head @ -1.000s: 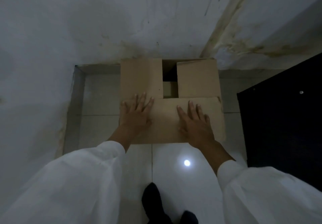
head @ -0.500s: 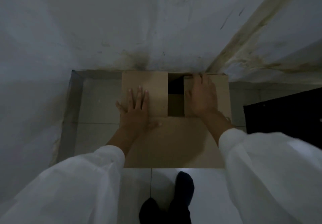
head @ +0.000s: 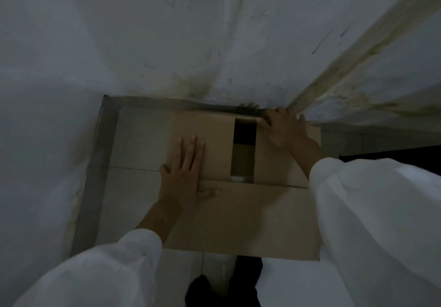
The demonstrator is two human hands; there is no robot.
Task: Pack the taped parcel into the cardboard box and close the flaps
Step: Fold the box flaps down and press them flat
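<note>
The brown cardboard box sits on the floor against the wall, its near flap folded flat. Both side flaps are down, with a narrow dark gap left between them. Through the gap a bit of shiny tape on the parcel shows; the rest of the parcel is hidden. My left hand lies flat with spread fingers on the left flap. At the box's far right edge my right hand has its fingers curled over the far rim by the wall.
A stained white wall rises right behind the box, with a corner ridge running up to the right. Grey floor tiles lie left of the box. A dark surface is at the right. My dark shoes stand just below the box.
My right hand slid from the near flap up over the right flap to the box's far edge. My left hand moved forward onto the left flap. The view came closer to the box.
</note>
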